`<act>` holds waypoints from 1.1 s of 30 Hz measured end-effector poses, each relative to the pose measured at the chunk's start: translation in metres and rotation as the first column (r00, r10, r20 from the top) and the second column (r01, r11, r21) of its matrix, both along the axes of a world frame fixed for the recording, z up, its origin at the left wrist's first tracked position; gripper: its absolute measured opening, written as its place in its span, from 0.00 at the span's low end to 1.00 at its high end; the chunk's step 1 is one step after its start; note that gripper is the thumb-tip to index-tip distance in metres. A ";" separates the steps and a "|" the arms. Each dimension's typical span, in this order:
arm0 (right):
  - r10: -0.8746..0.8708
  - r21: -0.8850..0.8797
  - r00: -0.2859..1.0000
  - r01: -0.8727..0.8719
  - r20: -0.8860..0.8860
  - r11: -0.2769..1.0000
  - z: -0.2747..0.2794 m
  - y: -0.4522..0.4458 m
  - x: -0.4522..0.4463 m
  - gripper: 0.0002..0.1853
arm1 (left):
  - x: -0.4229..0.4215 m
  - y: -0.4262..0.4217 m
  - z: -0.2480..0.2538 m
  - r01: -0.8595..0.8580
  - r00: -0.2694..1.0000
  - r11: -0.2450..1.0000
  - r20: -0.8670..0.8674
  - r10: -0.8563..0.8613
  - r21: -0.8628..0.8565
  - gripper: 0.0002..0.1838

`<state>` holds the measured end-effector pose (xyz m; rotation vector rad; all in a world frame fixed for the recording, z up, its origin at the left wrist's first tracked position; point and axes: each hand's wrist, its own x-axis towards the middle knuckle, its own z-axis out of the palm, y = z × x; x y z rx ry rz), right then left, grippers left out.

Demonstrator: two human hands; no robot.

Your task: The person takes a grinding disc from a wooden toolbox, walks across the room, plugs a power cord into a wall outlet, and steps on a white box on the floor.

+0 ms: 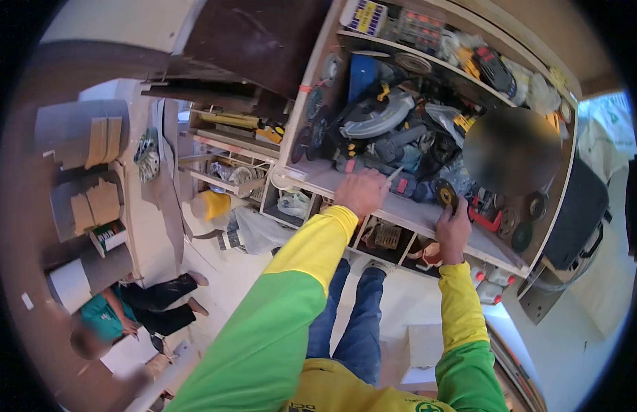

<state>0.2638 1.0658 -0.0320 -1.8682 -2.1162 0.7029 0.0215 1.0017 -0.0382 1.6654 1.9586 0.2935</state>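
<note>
My left hand (362, 193) is closed at the front edge of the tool shelf (318, 177), with a thin pale pointed stick (395, 176) showing from its fingers. My right hand (455, 230) grips a dark disc with a yellow centre (445, 193), held up at the shelf's front. Just beyond both hands lies a heap of power tools, among them a saw with a silver guard (379, 115). Batteries with red patches (401, 184) rest near my left fingers. A red clamp-like tool (486, 217) lies to the right of my right hand.
Discs (320, 123) hang on the shelf's left wall, and several more stand at its right end. A black case (577, 213) leans at the right. Cubbies (387, 235) sit below the shelf. At lower left another person (112, 312) sits with papers.
</note>
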 end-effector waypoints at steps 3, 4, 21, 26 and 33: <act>0.035 -0.041 0.998 -0.033 0.048 0.999 -0.002 0.000 -0.002 0.16 | -0.004 -0.001 0.006 -0.052 0.995 0.998 0.084 0.054 -0.020 0.16; 0.062 0.007 0.998 -0.062 0.027 0.998 -0.006 0.000 -0.002 0.16 | -0.004 -0.003 0.006 -0.071 0.994 0.997 0.088 0.071 -0.012 0.16; 0.094 -0.001 0.986 -0.094 0.135 0.996 -0.017 -0.002 0.001 0.16 | -0.003 -0.008 -0.006 -0.155 0.986 0.980 0.085 0.145 0.127 0.11; 0.058 0.017 0.991 -0.061 0.121 0.998 -0.016 -0.003 0.001 0.17 | -0.004 -0.007 0.000 -0.103 0.992 0.992 0.073 0.098 0.070 0.14; 0.008 0.070 0.994 -0.016 0.108 0.997 -0.010 -0.005 0.000 0.19 | 0.001 -0.008 0.006 -0.109 0.994 0.987 0.020 0.108 0.119 0.14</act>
